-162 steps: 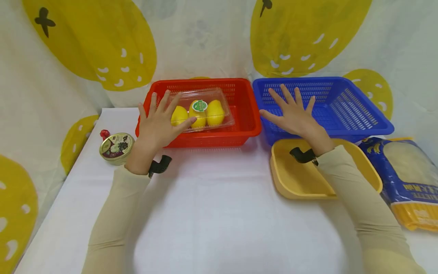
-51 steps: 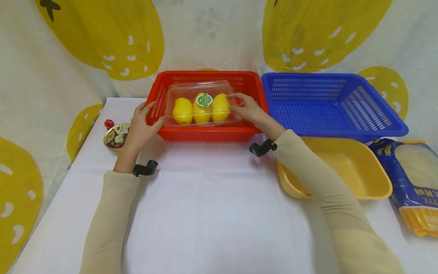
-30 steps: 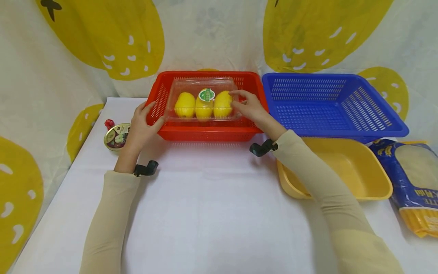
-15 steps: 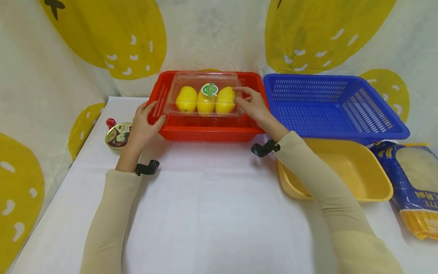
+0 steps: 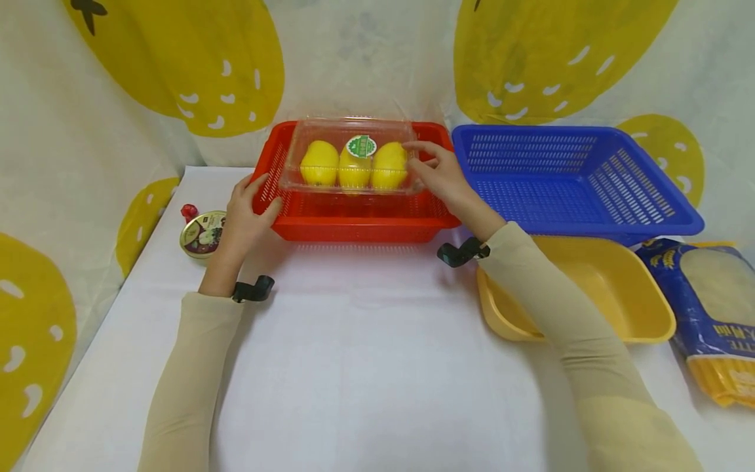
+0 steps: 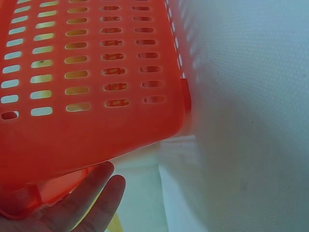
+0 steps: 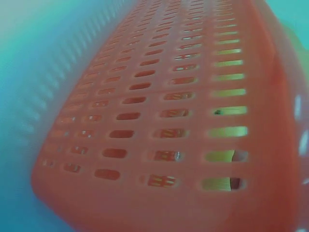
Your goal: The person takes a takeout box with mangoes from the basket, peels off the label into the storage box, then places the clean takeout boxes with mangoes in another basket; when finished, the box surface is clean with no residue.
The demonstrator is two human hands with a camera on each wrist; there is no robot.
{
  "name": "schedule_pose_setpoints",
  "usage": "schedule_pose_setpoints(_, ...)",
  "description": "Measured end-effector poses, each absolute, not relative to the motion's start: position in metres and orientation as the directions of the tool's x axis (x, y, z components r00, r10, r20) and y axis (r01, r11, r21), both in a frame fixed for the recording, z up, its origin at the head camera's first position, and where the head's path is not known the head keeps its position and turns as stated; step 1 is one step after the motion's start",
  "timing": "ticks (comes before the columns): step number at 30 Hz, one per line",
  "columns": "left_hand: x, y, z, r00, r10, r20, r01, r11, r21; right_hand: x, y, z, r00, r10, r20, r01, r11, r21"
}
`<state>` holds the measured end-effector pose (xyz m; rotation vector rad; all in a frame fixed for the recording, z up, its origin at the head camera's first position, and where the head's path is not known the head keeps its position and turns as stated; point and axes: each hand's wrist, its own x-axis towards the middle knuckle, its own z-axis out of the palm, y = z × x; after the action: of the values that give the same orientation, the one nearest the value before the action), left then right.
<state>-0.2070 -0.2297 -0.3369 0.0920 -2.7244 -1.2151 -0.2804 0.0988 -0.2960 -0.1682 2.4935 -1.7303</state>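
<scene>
In the head view my left hand [image 5: 244, 213] holds the left end of the red basket [image 5: 366, 229], its thumb by the front corner. Its fingertips show beyond the basket's edge in the left wrist view. My right hand [image 5: 445, 180] pinches the right side of a clear plastic box [image 5: 321, 130] with a green and white label. Three yellow lemons [image 5: 320, 164] sit in the box, which tilts toward me, its back edge overlapping the basket's back rim. In the right wrist view the wall of the red basket [image 7: 145, 135] fills most of the picture, and my fingers are largely hidden.
A blue basket [image 5: 531, 226] stands right of the red one. In front of it is a yellow basin [image 5: 596, 295], partly under my right sleeve, beside a blue and orange food bag [image 5: 716, 314]. A round tin [image 5: 202, 235] and a small red-wrapped item [image 5: 189, 212] lie left.
Both hands, earlier spread open over the table, have taken hold of the basket and the box. Over the last second the box has risen toward the back rim with my right hand; my left stays put.
</scene>
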Motion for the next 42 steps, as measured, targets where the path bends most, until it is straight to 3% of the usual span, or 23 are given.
schedule_pose_setpoints(19,-0.208,-0.228,-0.334,-0.987,-0.12,0.108,0.004,0.651,0.759,-0.26,0.104,-0.27,-0.975,-0.204,0.094,-0.139,0.222,-0.965)
schedule_pose_setpoints(33,-0.205,-0.234,-0.33,-0.995,-0.04,0.087,0.031,0.725,0.688,-0.24,0.117,-0.264,-0.973,-0.213,0.09,-0.146,0.265,-0.953)
schedule_pose_setpoints(38,-0.204,-0.235,-0.325,-0.992,-0.02,0.122,0.069,0.725,0.685,-0.234,0.119,-0.261,-0.971,-0.221,0.095,-0.153,0.262,-0.953)
schedule_pose_setpoints(42,-0.203,-0.231,-0.323,-0.975,-0.051,0.217,0.125,0.678,0.724,-0.228,0.124,-0.26,-0.971,-0.215,0.108,-0.168,0.284,-0.944)
